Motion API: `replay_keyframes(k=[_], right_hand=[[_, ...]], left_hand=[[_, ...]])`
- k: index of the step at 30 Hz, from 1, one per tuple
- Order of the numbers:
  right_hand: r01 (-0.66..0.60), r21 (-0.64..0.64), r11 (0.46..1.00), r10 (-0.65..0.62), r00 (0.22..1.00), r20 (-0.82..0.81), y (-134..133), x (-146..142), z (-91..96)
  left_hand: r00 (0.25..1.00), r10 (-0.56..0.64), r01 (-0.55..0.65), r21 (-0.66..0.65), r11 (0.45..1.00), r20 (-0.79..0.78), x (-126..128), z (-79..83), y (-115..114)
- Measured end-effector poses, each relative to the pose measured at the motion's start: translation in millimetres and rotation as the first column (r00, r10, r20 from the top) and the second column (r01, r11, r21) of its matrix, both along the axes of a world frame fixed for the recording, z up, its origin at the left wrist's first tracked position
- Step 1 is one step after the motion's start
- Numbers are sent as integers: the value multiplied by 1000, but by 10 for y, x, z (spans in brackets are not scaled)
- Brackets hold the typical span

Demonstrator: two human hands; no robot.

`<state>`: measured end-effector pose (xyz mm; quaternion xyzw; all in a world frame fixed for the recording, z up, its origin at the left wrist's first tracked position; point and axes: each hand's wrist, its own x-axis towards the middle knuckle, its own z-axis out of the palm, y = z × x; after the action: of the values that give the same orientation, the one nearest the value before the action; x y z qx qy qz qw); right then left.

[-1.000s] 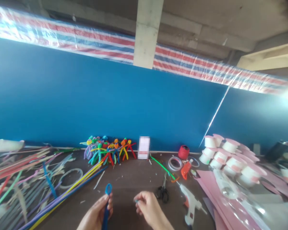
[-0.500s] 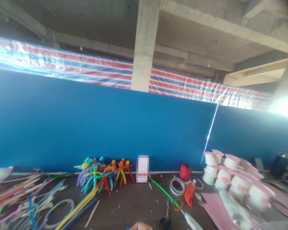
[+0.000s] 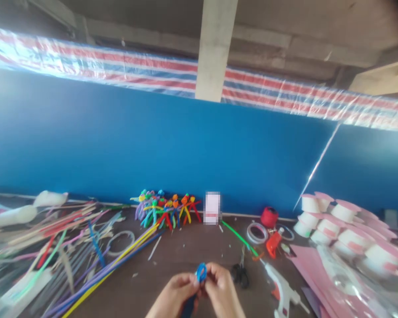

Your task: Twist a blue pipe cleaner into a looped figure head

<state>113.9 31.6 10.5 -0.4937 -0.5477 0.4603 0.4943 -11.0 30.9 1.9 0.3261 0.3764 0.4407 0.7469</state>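
Note:
A small blue loop point(image 3: 201, 272), which looks like bent pipe cleaner, stands up between my two hands near the bottom centre. My left hand point(image 3: 181, 289) pinches its left side, with the fingers closed. On the right side my right hand point(image 3: 220, 286) grips it between thumb and fingers. Below the hands a dark blue part point(image 3: 187, 308) shows, mostly hidden. Black scissors point(image 3: 241, 274) lie just to the right of my right hand. Farther right rests a white glue gun point(image 3: 281, 285).
Colourful pipe-cleaner figures point(image 3: 169, 210) stand along the blue partition point(image 3: 152, 141). Loose pipe cleaners point(image 3: 69, 247) lie in a heap at left. Several pink-brimmed white cups point(image 3: 345, 221), a red spool point(image 3: 269, 217), tape rolls point(image 3: 257, 232) and an orange bottle point(image 3: 273, 244) sit at right.
The view has tipped down and turned a little left. Both hands and the blue loop now show, where only a few fingertips and a sliver of blue showed before.

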Motion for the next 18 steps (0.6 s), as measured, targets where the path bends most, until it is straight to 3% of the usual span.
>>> replay_keyframes(k=[3,7,12,18], right_hand=[[-56,-30,998,55,998,-32,-33,55,159],[-22,-26,999,22,1000,-9,-35,119,267],[-55,-79,995,53,998,-20,-9,180,297],[-86,-38,996,88,994,71,-3,262,288]], left_hand=[[1000,-28,28,-28,999,5,28,120,0],[998,-60,62,-48,997,34,44,246,35],[988,-123,128,-58,990,90,43,283,81],[982,-176,182,-96,979,66,43,314,91]])
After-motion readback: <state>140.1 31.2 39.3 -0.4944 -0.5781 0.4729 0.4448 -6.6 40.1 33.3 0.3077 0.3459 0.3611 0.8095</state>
